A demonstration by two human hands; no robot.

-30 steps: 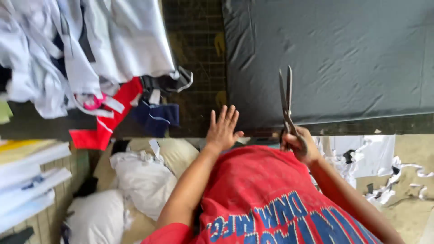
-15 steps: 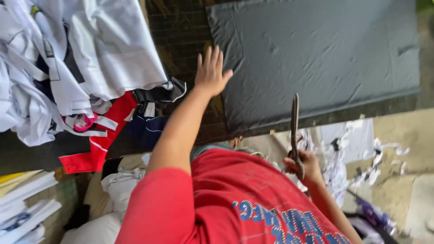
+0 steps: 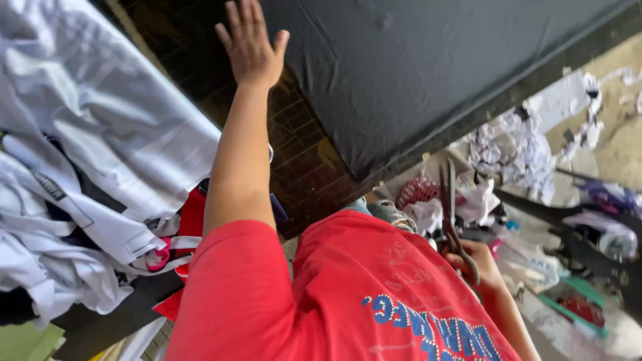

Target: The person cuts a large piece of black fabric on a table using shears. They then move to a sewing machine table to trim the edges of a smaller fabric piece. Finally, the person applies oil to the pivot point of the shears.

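The left hand [image 3: 251, 41] is stretched far out over the dark gridded table [image 3: 304, 157], fingers spread and palm flat, gripping nothing. It hangs above the bare strip of table between the two heaps of cloth: the sheet of dark grey fabric [image 3: 414, 73] lies just to its right, its near-left edge almost under the thumb, though whether the thumb touches the cloth cannot be told. To the left of the forearm sprawls a pile of white garments [image 3: 100, 167], with a red piece [image 3: 190, 220] and a bit of pink trim [image 3: 159, 257] tucked under its near edge.

The right hand [image 3: 478, 264] is held low and near, down beside the body and off the near edge of the table, well apart from the left hand. It is closed around the handles of a pair of long scissors [image 3: 449, 207] (big tailor's shears, by the look of them), whose blades stand together and point away, towards the near edge of the dark grey fabric, without reaching it.

The person wears a red shirt [image 3: 334, 301] with blue lettering. On the floor to the right, beyond the scissors, lie scattered white fabric scraps [image 3: 511, 144] and a reddish mesh bundle [image 3: 418, 192], with more offcuts further right.
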